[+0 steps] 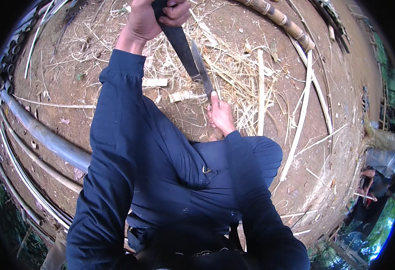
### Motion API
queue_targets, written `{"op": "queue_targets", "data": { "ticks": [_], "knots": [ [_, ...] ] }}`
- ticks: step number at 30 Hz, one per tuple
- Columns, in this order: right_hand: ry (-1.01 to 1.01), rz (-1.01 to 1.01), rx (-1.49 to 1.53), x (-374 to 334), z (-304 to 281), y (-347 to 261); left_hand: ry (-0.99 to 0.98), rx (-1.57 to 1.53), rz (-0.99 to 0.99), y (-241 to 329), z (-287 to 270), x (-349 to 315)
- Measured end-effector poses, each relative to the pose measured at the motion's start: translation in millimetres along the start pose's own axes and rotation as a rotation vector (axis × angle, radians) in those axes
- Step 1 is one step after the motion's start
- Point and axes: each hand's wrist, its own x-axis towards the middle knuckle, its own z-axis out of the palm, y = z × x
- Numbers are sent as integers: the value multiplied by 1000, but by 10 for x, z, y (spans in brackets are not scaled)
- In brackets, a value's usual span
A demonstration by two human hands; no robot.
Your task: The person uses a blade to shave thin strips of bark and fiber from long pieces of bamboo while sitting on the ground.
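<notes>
My left hand (154,18), raised at the top of the view, is closed round a dark, flat, tapered piece (178,42) whose kind I cannot make out. Its narrower end slants down toward my right hand (221,114). That hand grips a knife (200,60), thumb along its handle, blade pointing away from me. The blade crosses close beside the lower end of the dark piece; whether they touch I cannot tell. Beneath both lie pale shavings (238,85) and thin curled strips on the brown soil, just beyond my folded legs.
A thick bamboo pole (280,20) lies at the far right, with pale split strips (302,117) nearer me. On the left are a long grey pole (49,132), thinner poles and stacked dark tubes (10,63). Another person (373,182) sits at the right edge.
</notes>
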Motion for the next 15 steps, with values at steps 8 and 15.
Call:
{"op": "queue_targets", "data": {
  "ticks": [8, 15],
  "knots": [
    [-34, 0, 94, -47, 100, -62, 63, 69, -10, -13, 149, -137],
    [79, -222, 19, 33, 68, 174, 72, 61, -13, -18, 194, -87]
  ]
}}
